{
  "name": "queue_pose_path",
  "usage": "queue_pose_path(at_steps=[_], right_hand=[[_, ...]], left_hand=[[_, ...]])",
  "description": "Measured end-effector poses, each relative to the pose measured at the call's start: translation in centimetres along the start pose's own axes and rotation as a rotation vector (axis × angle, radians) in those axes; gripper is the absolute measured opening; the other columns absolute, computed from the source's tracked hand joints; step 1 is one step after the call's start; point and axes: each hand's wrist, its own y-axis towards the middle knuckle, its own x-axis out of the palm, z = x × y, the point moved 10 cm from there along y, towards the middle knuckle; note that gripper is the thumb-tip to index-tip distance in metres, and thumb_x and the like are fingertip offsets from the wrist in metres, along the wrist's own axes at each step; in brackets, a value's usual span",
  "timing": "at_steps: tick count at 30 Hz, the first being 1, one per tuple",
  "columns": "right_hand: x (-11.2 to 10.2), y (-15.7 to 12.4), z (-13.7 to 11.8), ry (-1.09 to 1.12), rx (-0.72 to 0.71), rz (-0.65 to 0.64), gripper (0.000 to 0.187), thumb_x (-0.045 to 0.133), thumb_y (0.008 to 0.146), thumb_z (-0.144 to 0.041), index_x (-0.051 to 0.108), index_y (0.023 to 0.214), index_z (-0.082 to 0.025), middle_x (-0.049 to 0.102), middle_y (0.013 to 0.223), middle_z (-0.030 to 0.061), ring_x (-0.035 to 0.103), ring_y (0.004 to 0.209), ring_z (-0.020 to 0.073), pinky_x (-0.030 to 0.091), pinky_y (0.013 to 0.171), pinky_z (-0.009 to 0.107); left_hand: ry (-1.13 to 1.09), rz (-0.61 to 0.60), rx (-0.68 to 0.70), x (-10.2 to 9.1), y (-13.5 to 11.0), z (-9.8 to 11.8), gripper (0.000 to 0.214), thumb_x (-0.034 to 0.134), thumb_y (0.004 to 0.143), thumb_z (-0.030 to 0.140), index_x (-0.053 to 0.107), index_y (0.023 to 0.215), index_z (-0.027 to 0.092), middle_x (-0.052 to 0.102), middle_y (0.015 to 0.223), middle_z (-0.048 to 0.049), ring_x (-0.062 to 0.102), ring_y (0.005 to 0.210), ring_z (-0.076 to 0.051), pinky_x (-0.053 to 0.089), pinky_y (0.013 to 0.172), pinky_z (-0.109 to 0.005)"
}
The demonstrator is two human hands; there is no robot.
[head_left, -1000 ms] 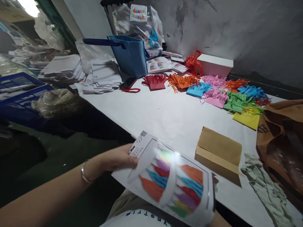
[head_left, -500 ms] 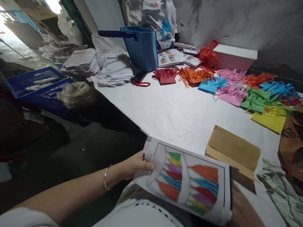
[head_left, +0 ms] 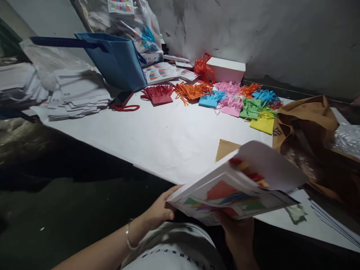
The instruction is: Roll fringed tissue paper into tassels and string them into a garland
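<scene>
A flat white box [head_left: 197, 191] printed with colourful tassel garlands is tilted between my hands, over the table's front edge. Its right end gapes, with a white flap [head_left: 270, 161] raised, and red and yellow strips [head_left: 250, 173] show inside. My left hand [head_left: 160, 210] grips the closed left end, thumb in front, a silver bangle on the wrist. From below, my right hand [head_left: 236, 232] holds the printed face; some of its fingers are hidden under the box. Behind the box, a brown cardboard piece [head_left: 226, 148] lies partly covered.
Fringed paper bundles in red [head_left: 161, 95], orange, blue, pink, green and yellow [head_left: 263, 124] line the back of the white table [head_left: 157, 138]. At left stand white flat-box stacks [head_left: 80, 92] and a blue bag [head_left: 120, 62]. A brown bag [head_left: 309, 108] stands at right.
The box has turned from face-up to tilted, and its right end now shows open with coloured strips inside. My right hand has moved under it. The view has swung to the right.
</scene>
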Motion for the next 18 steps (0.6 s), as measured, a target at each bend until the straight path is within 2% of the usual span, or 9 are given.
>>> queue_pose_path(at_steps=[2, 4, 6, 8, 10, 13, 16, 18], right_hand=[[1.1, -0.1, 0.1, -0.035, 0.036, -0.11, 0.03, 0.079, 0.071, -0.041, 0.074, 0.092, -0.02, 0.079, 0.089, 0.0062, 0.074, 0.079, 0.0252, 0.061, 0.073, 0.033], [2.9, -0.6, 0.5, -0.063, 0.037, -0.241, 0.036, 0.082, 0.065, -0.037, 0.074, 0.096, -0.02, 0.079, 0.092, 0.007, 0.075, 0.08, 0.026, 0.062, 0.07, 0.031], [4.3, -1.1, 1.5, -0.037, 0.06, -0.299, 0.039, 0.083, 0.063, -0.034, 0.075, 0.098, -0.019, 0.079, 0.095, 0.0078, 0.075, 0.083, 0.0271, 0.062, 0.071, 0.031], [5.0, -1.6, 2.7, -0.001, 0.094, -0.309, 0.031, 0.08, 0.068, -0.034, 0.077, 0.095, -0.019, 0.079, 0.096, 0.0076, 0.076, 0.085, 0.0271, 0.062, 0.072, 0.032], [4.9, -1.9, 3.6, 0.023, 0.12, -0.269, 0.024, 0.077, 0.074, -0.034, 0.078, 0.094, -0.021, 0.079, 0.094, 0.007, 0.076, 0.082, 0.0265, 0.063, 0.071, 0.032], [3.8, -2.0, 4.3, 0.035, 0.124, -0.211, 0.031, 0.082, 0.068, -0.035, 0.078, 0.095, -0.021, 0.079, 0.097, 0.0076, 0.076, 0.085, 0.0281, 0.063, 0.072, 0.033], [3.1, -2.1, 4.9, -0.029, 0.151, -0.217, 0.034, 0.085, 0.064, -0.036, 0.079, 0.094, -0.021, 0.079, 0.096, 0.0068, 0.076, 0.084, 0.0288, 0.063, 0.071, 0.033], [2.5, -2.1, 5.6, -0.056, 0.187, -0.193, 0.03, 0.083, 0.067, -0.037, 0.079, 0.093, -0.021, 0.079, 0.093, 0.0065, 0.076, 0.081, 0.0286, 0.064, 0.069, 0.032]], left_hand=[[0.168, -0.058, 0.011, -0.6, 0.2, 1.5, 0.078, 0.093, 0.056, 0.048, 0.067, 0.125, 0.024, 0.071, 0.123, -0.0119, 0.063, 0.118, -0.036, 0.051, 0.101, -0.049], [0.341, -0.062, -0.002, -1.1, 0.1, 2.0, 0.058, 0.09, 0.063, 0.032, 0.072, 0.117, 0.023, 0.073, 0.118, -0.0097, 0.066, 0.111, -0.034, 0.055, 0.096, -0.047], [0.42, 0.003, 0.001, -1.5, -0.2, 1.5, 0.047, 0.085, 0.067, 0.023, 0.074, 0.112, 0.024, 0.075, 0.112, -0.0057, 0.069, 0.104, -0.032, 0.058, 0.092, -0.044], [0.397, 0.083, 0.014, -1.7, -0.5, 0.3, 0.045, 0.082, 0.068, 0.021, 0.073, 0.112, 0.028, 0.077, 0.107, -0.0002, 0.07, 0.101, -0.03, 0.06, 0.089, -0.04], [0.356, 0.116, -0.003, -1.5, -0.7, -1.3, 0.044, 0.081, 0.068, 0.021, 0.073, 0.11, 0.031, 0.077, 0.104, 0.0049, 0.071, 0.099, -0.029, 0.06, 0.088, -0.036], [0.317, 0.082, -0.066, -1.0, -0.9, -3.0, 0.04, 0.081, 0.068, 0.022, 0.074, 0.107, 0.03, 0.077, 0.102, 0.0064, 0.072, 0.099, -0.03, 0.06, 0.086, -0.034], [0.317, 0.042, -0.086, -0.8, -0.9, -2.9, 0.039, 0.081, 0.071, 0.022, 0.074, 0.108, 0.029, 0.077, 0.103, 0.004, 0.071, 0.101, -0.031, 0.06, 0.087, -0.035], [0.362, 0.003, -0.068, -0.5, -0.7, -2.3, 0.048, 0.083, 0.068, 0.021, 0.072, 0.114, 0.028, 0.076, 0.109, 0.0005, 0.071, 0.104, -0.031, 0.06, 0.09, -0.038]])
